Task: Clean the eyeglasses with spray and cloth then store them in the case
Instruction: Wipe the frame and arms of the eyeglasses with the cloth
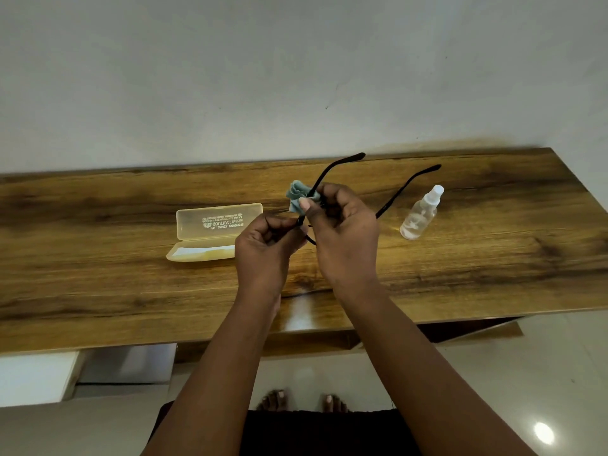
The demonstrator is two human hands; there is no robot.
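Wiping at a lens with the cloth (301, 197), pinched in the right hand (342, 230) between thumb and fingers, bunched and fanning out up-left of the knuckles. Closed around the near corner of the glasses (332, 172) with the left hand (265, 250), fingers curled tight on the dark frame. Held above the table (98, 291), not resting on it, with both temples unfolded and running away up-right toward the wall. Lenses mostly hidden behind the hands, so cannot tell how clean.

Lying just left of the left hand, the case (210, 232), open, lid tipped back, long axis across the table, its right end tucked behind that hand's knuckles. Standing near on the right, apart from the right hand, the spray (419, 215), capped and leaning in this wide view.

Judging by this: wiping step under way, storing not yet begun. For storing, temples to be folded first, then frame turned to match the case's long axis; left hand nearer the case.
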